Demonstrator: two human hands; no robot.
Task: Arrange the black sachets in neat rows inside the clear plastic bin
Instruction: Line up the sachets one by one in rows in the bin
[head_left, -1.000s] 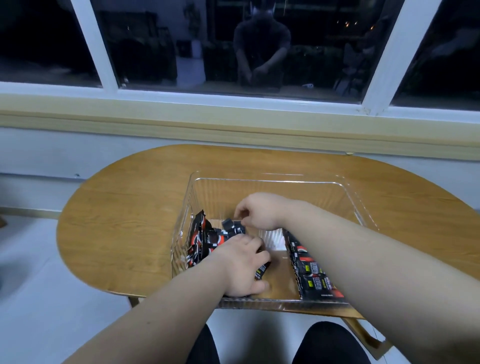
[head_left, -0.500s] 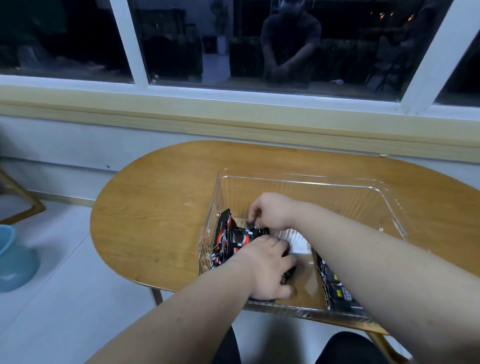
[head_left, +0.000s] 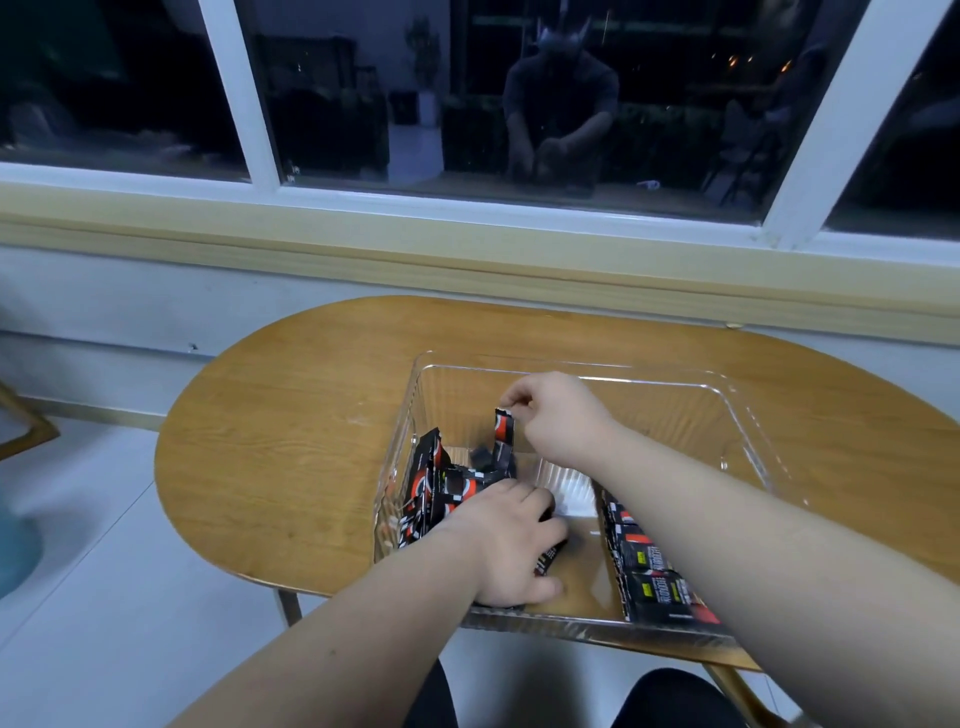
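Mid-arrangement inside the clear plastic bin (head_left: 737, 410), which sat on the wooden tabletop (head_left: 291, 431). The right hand (head_left: 558, 415) pinched one black sachet (head_left: 503, 434) by its top edge, holding it upright above a loose heap (head_left: 436, 488). The left hand (head_left: 506, 545), nearer the viewer, pressed flat on sachets below it, fingers curled over one. A finished row (head_left: 644, 566) lay under the right forearm. The next move probably called for lowering the pinched sachet into line beside the left hand. The heap and the bin's left wall crowded that space. A window (head_left: 363, 93) stood beyond both hands.
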